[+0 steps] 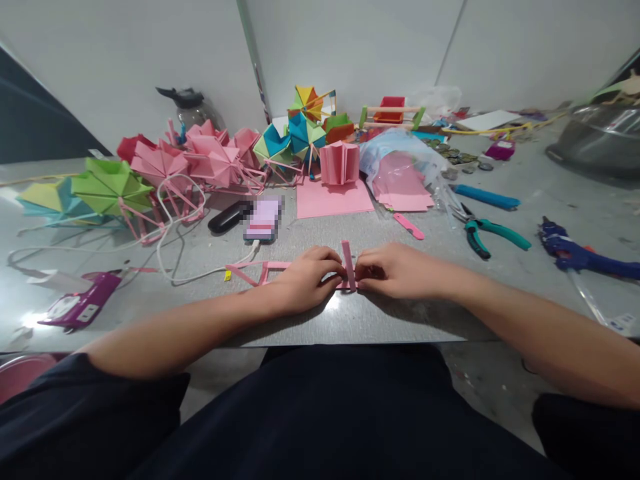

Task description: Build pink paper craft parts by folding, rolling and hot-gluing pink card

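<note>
Both my hands meet at the middle of the grey table, pinching a pink paper strip that stands up between them. My left hand grips it from the left, fingers curled. My right hand holds it from the right. A folded chain of the same pink strip trails off to the left along the table. Just beyond lies a flat pink sheet with a pleated pink paper piece standing on it.
Folded paper models in pink, green and mixed colours line the back left. A phone, white cable, purple glue gun, teal pliers, blue tool, a bag of pink sheets lie around.
</note>
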`<state>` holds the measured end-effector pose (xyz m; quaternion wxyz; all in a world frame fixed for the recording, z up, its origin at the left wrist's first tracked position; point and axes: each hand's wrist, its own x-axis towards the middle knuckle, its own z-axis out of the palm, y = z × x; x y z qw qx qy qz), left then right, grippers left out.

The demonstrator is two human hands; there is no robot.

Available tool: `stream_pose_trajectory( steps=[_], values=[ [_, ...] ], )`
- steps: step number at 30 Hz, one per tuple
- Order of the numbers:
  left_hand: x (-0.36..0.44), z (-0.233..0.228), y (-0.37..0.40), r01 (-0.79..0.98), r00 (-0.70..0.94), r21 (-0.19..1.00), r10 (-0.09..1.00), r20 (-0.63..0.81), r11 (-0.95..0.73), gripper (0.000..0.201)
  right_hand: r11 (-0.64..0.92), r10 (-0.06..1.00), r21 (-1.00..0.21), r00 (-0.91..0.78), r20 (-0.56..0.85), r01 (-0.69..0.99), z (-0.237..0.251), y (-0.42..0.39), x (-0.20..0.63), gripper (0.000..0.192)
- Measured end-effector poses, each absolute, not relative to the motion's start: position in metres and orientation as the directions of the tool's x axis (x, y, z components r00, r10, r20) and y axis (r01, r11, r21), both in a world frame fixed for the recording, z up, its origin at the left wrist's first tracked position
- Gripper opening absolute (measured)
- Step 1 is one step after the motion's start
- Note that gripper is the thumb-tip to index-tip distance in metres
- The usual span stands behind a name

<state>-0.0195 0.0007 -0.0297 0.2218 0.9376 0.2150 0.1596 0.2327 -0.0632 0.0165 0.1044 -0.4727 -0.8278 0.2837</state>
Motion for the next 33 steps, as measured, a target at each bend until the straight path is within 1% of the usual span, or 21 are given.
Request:
stream_pose_trajectory(
  steps=[4,6,8,15,19,25,33],
  values=[
    [-0.018,-0.030,-0.001,0.350,0.850,0.486,0.489,0.194,-0.801,0.023,0.470,0.793,-0.585,-0.607,-0.050,0.661,0.014,-0.063,0.230,0.017],
    [-0.018,-0.030,-0.002,0.350,0.847,0.485,0.493,0.202,-0.801,0.023,0.468,0.794,-0.606,-0.607,-0.031,0.644,0.011,-0.063,0.227,0.016],
    [-0.017,-0.031,-0.002,0.343,0.843,0.495,0.494,0.213,-0.798,0.023,0.456,0.804,-0.615,-0.595,-0.026,0.643,0.007,-0.062,0.224,0.018],
    [-0.013,-0.033,-0.006,0.382,0.818,0.496,0.535,0.211,-0.779,0.020,0.459,0.807,-0.596,-0.590,-0.031,0.659,0.002,-0.062,0.223,0.020],
    [-0.012,-0.032,-0.009,0.401,0.808,0.494,0.552,0.207,-0.772,0.020,0.429,0.828,-0.582,-0.558,-0.051,0.690,0.001,-0.063,0.222,0.019],
    [-0.010,-0.031,-0.010,0.425,0.809,0.465,0.556,0.191,-0.777,0.020,0.359,0.859,-0.610,-0.506,-0.081,0.706,0.001,-0.066,0.218,0.019],
    [-0.009,-0.029,-0.011,0.460,0.804,0.436,0.571,0.165,-0.774,0.020,0.291,0.873,-0.682,-0.478,-0.099,0.671,0.001,-0.066,0.216,0.019]
  ],
)
